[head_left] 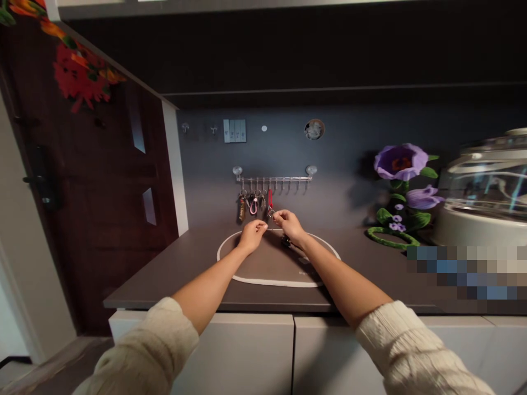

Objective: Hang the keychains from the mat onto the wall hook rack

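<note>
My right hand [290,226] is closed in a pinch at the metal key ring [271,213] below a red strap [270,198]. That strap hangs from the hook rail [274,179] on the wall. Just left of the ring, my left hand [252,235] has its fingertips pressed together; what they hold, if anything, is too small to make out. Several other key sets hang further left on the rail, among them a brown charm [242,208] and a pink loop [253,207]. A small dark object [285,240] shows under my right hand, partly hidden.
Below my hands an oval mat [263,269] with a white rim lies on the dark counter [173,269]. Purple artificial flowers [401,162] and a clear-lidded appliance [486,186] stand at the right. A dark shelf [288,49] overhangs the counter. At the left is a brown door [99,192].
</note>
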Available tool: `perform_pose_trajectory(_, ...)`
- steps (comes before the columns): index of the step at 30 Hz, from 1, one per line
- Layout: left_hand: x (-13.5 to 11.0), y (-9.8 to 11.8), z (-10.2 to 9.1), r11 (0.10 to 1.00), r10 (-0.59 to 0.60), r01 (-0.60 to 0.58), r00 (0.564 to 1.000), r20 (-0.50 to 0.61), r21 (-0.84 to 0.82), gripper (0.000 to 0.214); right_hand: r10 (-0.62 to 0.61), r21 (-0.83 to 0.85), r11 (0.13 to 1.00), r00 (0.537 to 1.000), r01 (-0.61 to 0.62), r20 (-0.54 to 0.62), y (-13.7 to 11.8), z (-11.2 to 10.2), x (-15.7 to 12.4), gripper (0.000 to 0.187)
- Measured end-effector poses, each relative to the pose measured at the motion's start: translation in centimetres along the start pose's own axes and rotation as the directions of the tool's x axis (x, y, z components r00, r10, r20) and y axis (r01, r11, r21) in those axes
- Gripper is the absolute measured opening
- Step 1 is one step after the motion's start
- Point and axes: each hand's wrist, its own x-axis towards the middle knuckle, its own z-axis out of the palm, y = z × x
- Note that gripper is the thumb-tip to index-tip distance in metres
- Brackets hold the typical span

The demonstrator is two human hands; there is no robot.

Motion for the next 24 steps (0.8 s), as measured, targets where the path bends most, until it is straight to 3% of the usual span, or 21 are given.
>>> perform_pose_trajectory(4, -0.1, -0.3, 0.1, 0.995, 0.030, -0.033, 0.999, 0.034, 0.098, 0.017, 0.050, 0.129, 0.991, 0.998, -0.047, -0.023, -1.1, -0.5, 1.3, 0.023)
perform_pose_trajectory(14, -0.2, -0.4, 0.1, 0.975, 0.067, -0.090, 0.991, 0.118, 0.203, 0.019, 0.170, 0.175, 0.974, 0.974, -0.143, -0.147, -4.6, -0.9, 5.7, 0.009)
perform_pose_trajectory(24, -0.1, -0.7, 0.3, 0.973, 0.079, -0.099, 0.991, 0.104, 0.208, 0.019, 0.207, 0.119, 0.976, 0.945, -0.182, -0.253, -4.3, -0.1, 8.0, 0.011)
